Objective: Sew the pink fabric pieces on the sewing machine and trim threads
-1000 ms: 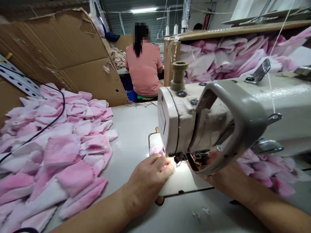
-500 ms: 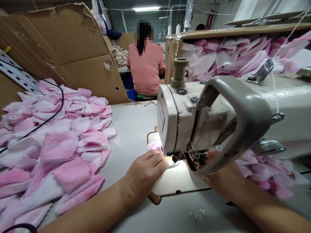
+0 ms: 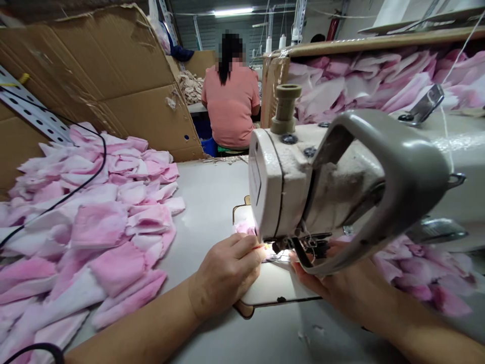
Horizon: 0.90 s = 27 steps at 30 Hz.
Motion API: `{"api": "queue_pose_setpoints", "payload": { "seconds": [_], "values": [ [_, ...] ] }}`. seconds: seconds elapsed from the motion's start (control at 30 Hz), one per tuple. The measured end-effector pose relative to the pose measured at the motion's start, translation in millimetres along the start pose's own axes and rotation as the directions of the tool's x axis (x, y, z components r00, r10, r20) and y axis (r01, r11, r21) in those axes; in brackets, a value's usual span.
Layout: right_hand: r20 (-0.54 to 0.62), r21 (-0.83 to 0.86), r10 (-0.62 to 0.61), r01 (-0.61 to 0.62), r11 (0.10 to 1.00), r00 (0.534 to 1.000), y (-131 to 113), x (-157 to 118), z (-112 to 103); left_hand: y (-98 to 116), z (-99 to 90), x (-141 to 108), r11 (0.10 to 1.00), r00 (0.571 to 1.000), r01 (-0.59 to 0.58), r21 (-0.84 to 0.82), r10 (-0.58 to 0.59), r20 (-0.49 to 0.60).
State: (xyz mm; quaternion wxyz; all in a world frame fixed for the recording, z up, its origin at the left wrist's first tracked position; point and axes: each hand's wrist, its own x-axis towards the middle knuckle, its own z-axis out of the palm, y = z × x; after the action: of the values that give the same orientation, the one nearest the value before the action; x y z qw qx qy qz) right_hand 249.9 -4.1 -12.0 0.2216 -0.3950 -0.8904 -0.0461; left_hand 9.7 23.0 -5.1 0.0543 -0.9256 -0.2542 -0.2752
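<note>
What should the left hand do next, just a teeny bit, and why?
Maybe the left hand should ease its fingertips slightly away from the sewing machine's head, without letting go of the pink cloth. Those fingertips look very close to the working spot under the head, and the right hand is near its other side.
</note>
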Motion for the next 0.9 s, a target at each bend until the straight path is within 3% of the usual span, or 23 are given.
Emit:
{"api": "queue_pose_setpoints", "payload": {
  "seconds": [0.17, 0.4, 0.57, 0.7, 0.9],
  "values": [
    [-0.044, -0.006, -0.026, 0.025, 1.000, 0.999, -5, 3, 0, 3, -3.1, 5, 1.000, 0.999, -0.030, -0.007, 0.029, -0.040],
    [-0.062, -0.012, -0.031, 0.030, 0.999, 0.998, -5, 0, 5, -9, 2.6, -2, 0.994, 0.993, -0.052, -0.099, 0.061, 0.097],
    [0.005, -0.001, 0.000, 0.000, 1.000, 1.000, -5, 0, 6, -12, 6.4, -6, 0.998, 0.981, -0.046, -0.041, 0.053, 0.187],
    [0.019, 0.057, 0.052, -0.053, 0.997, 0.998, -4, 5, 5, -8, 6.4, -3, 1.000, 0.989, -0.003, -0.015, 0.005, 0.148],
    [0.160, 0.164, 0.119, -0.145, 0.976, 0.980, -5, 15, -1, -3, 0.4, 4, 0.999, 0.988, 0.035, 0.000, -0.035, 0.148]
  ]
}}
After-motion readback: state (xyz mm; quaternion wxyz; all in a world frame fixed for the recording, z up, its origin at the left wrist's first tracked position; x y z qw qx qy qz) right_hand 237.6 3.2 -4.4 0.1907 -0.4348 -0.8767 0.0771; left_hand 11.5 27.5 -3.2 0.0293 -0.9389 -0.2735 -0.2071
